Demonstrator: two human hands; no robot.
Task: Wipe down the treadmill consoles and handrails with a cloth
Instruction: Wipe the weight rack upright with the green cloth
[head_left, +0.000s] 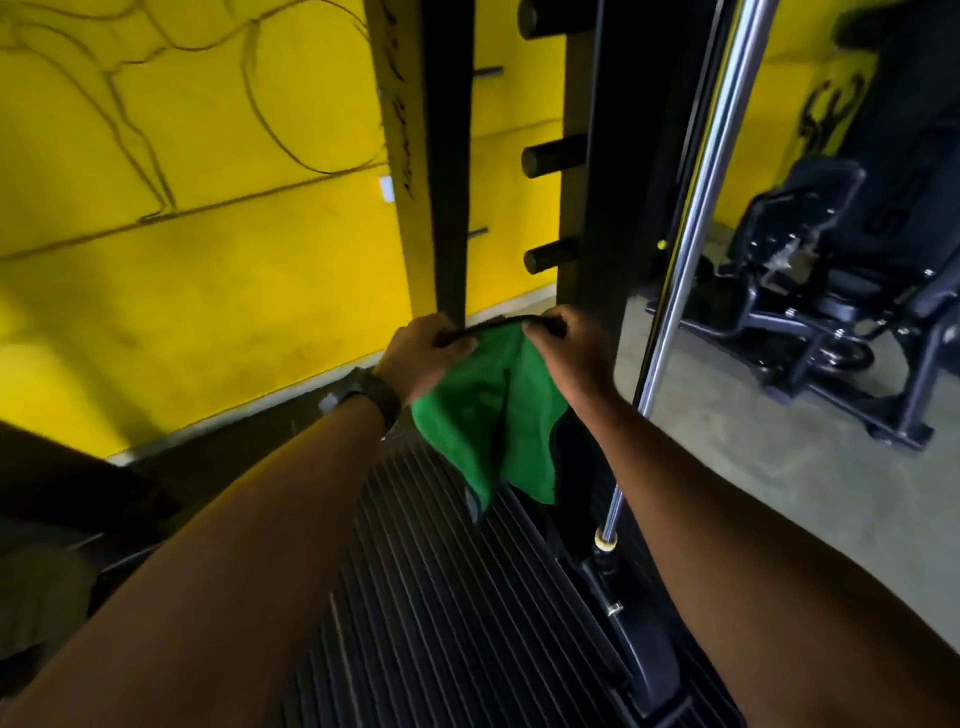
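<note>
A green cloth (488, 415) hangs between my two hands, stretched along its dark top edge. My left hand (423, 358) pinches the cloth's left corner, a dark watch on its wrist. My right hand (566, 348) grips the right corner with curled fingers. Both hands are held just in front of a black upright post (449, 182) of a gym machine. Below the cloth lies a black ribbed platform (441, 597). No treadmill console or handrail can be made out in this view.
A chrome guide rod (691, 249) runs down at the right to a stop near the platform. Black pegs (550, 156) stick out of the frame. A yellow wall (197, 234) stands at left. Another black machine (831, 291) sits on the grey floor at right.
</note>
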